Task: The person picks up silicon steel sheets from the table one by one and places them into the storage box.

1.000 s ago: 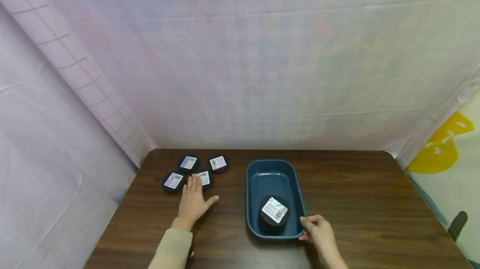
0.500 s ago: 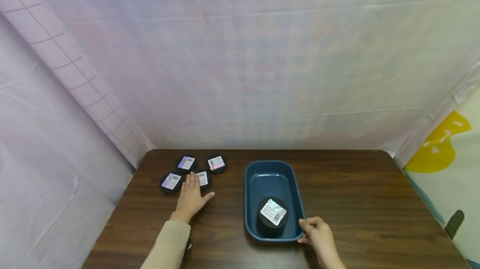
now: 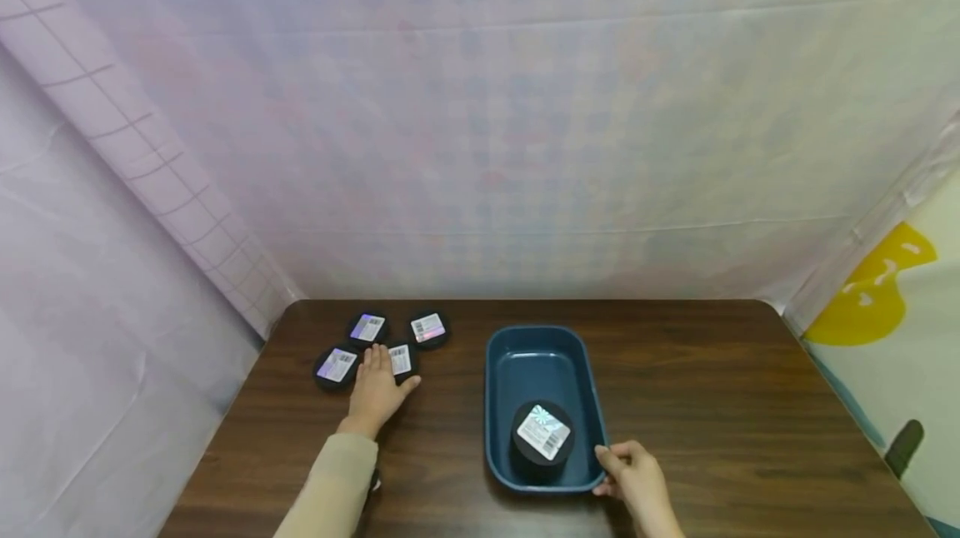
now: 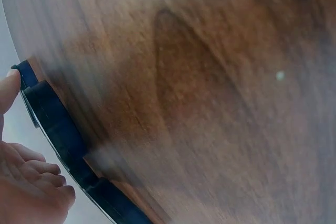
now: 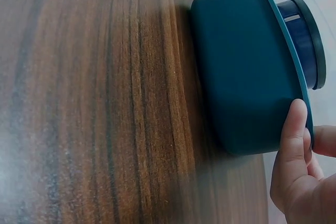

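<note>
My left hand (image 3: 375, 392) lies with straight fingers over the near edge of a round black tub (image 3: 402, 361) with a white label, its thumb out to the right. Other labelled black tubs stand close by: one at the left (image 3: 335, 366), one behind (image 3: 367, 328) and one at the back right (image 3: 428, 329). With thumb and fingers my right hand (image 3: 633, 475) pinches the rim of a dark blue rectangular tray (image 3: 525, 355) at its near right corner. Inside the tray's near end sits a taller black tub (image 3: 542, 438); the right wrist view shows it rising above the rim.
The dark wooden table (image 3: 697, 388) extends to the right of the tray. A pale patterned cloth (image 3: 540, 146) hangs behind the table's back edge, and more cloth (image 3: 112, 355) hangs at the left side. A small dark object shows partly beside the left sleeve.
The head view has shifted slightly, so table things appear a little further left. My left hand stays on the same tub and my right hand keeps hold of the tray rim.
</note>
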Demonstrator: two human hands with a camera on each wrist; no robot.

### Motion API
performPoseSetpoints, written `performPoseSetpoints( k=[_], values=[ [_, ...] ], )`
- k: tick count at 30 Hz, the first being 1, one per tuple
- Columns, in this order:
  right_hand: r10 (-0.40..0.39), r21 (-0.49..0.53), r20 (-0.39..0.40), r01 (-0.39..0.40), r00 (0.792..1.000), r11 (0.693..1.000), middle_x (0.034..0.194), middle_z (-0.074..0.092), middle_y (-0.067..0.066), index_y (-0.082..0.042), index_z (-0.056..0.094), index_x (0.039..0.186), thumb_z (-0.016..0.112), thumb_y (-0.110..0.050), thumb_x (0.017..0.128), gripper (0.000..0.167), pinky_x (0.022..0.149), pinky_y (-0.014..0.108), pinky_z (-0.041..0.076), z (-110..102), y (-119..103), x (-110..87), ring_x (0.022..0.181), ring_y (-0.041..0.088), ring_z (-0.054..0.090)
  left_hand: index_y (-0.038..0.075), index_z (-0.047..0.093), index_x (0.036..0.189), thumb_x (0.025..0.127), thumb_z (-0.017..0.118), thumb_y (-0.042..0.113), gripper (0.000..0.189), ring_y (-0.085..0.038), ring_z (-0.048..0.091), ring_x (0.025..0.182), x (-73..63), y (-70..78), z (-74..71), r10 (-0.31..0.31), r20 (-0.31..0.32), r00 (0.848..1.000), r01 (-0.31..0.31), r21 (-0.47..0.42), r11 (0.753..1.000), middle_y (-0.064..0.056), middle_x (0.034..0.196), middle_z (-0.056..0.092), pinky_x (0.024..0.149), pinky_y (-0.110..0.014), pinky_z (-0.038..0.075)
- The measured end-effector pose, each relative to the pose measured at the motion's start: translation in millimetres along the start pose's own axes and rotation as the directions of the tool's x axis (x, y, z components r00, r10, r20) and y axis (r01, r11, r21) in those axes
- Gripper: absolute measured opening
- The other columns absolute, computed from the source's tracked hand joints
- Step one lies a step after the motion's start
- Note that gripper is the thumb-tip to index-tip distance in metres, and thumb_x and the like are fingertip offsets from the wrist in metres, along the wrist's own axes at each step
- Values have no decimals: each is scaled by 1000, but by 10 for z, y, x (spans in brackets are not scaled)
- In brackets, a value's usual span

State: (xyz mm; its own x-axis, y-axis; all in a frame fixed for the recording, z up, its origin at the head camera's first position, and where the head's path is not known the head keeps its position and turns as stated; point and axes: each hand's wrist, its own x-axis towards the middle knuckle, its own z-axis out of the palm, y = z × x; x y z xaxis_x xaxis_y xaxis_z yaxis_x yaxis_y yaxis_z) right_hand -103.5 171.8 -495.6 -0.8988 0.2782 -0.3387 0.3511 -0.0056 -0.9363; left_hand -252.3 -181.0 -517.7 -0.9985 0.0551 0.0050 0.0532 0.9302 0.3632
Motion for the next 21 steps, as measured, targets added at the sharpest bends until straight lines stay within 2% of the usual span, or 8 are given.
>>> performPoseSetpoints(
  k=[11, 21],
  values=[
    [19, -8, -6, -19, 1000, 1000, 62, 44, 5, 11, 49, 89, 59, -3, 87, 17, 49, 30, 53, -3, -10, -42, 48, 15, 52, -21, 22, 136, 85, 64, 40, 90, -48, 15, 135, 73, -28, 1, -26, 31, 999, 27, -13, 1000, -37, 143, 19, 110, -54, 15],
    [4, -44, -6, -4, 1000, 999, 69, 51, 10, 12, 50, 91, 59, -2, 87, 17, 48, 30, 53, -15, 12, -85, 46, 18, 55, -24, 26, 133, 84, 67, 34, 86, -50, 21, 133, 116, -35, 36, -31, 4, 1000, 31, -43, 999, -40, 140, 24, 108, -55, 19]
  ],
)
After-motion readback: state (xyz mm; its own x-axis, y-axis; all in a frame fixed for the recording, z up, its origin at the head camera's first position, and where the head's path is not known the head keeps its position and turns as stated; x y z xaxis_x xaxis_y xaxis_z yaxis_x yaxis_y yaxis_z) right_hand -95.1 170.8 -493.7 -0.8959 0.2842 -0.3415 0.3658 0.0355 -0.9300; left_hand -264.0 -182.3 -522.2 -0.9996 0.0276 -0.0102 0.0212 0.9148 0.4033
